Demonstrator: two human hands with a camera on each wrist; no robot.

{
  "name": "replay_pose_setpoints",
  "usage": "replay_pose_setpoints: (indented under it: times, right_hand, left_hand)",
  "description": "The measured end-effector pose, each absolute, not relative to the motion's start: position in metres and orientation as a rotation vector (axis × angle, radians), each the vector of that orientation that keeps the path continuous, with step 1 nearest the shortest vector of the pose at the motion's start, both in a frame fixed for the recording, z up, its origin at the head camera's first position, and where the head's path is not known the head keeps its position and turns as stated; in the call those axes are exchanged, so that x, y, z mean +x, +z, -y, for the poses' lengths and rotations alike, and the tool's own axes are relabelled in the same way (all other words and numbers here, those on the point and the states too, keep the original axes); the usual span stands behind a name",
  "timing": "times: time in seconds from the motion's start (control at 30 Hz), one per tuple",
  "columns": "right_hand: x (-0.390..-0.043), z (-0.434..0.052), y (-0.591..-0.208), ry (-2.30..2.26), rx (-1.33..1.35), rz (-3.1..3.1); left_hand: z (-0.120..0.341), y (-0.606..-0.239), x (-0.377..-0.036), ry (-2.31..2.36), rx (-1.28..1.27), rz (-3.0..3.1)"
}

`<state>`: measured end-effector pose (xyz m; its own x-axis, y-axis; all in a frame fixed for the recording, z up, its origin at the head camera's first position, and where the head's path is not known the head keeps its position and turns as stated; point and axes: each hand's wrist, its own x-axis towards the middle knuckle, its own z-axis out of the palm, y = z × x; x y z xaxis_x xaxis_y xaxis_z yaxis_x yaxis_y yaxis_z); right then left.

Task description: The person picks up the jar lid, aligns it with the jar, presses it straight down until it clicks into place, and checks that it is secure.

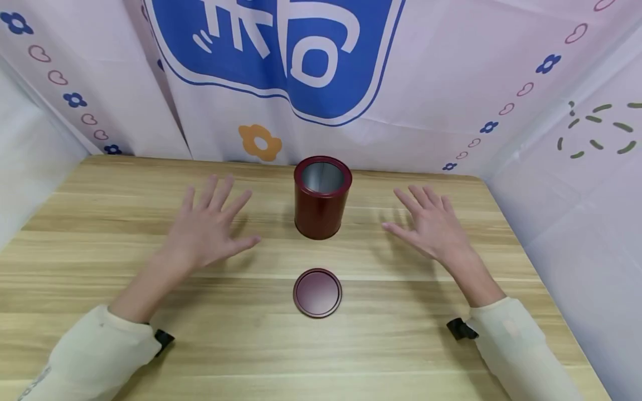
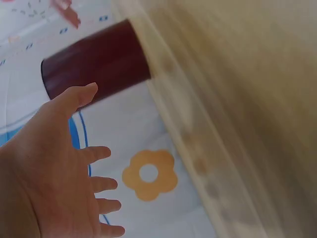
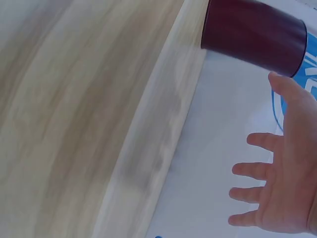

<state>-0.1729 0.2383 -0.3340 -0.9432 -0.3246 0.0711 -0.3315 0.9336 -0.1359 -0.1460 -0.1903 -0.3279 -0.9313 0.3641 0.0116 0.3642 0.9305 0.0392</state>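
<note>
The dark red tin (image 1: pixel 319 214) is placed upright near the middle of the wooden table (image 1: pixel 271 345), toward its far edge, with its round mouth uncovered. On the left, the left hand (image 1: pixel 205 228) is held over the wood, fingers spread and thumb pointed tinward; nothing is gripped. In the middle, a bare metallic interior is shown, so the tin is judged light, stiff and easily dented rather than brittle. Its smooth, glossy wall might prove slippery, and would best be grasped from both sides below the rim. The matching lid (image 1: pixel 317 292), laid flat in front and apart from it, would probably be pinched by its thin edge. On the right, the right hand (image 1: pixel 428 223) is likewise spread, with nothing held. The pale, streaked tabletop is bordered by white cloth: at the back a blue panel (image 1: pixel 261 72) and an orange flower (image 1: pixel 273 147) are printed, at the right green dashes (image 1: pixel 623 127).
</note>
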Motion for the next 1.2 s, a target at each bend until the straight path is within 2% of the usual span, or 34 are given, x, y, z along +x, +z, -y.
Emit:
replay_pose_setpoints:
  times: [0.47, 1.2]
  right_hand:
    - [-0.155, -0.212, -0.335, 0.411, 0.634, 3.04]
    - [-0.146, -0.185, -0.347, 0.84, 0.746, 3.084]
  left_hand:
    - [0.161, -0.338, -0.132, -0.08, -0.803, 3.029]
    - [0.129, -0.342, -0.126, -0.563, -0.917, 3.05]
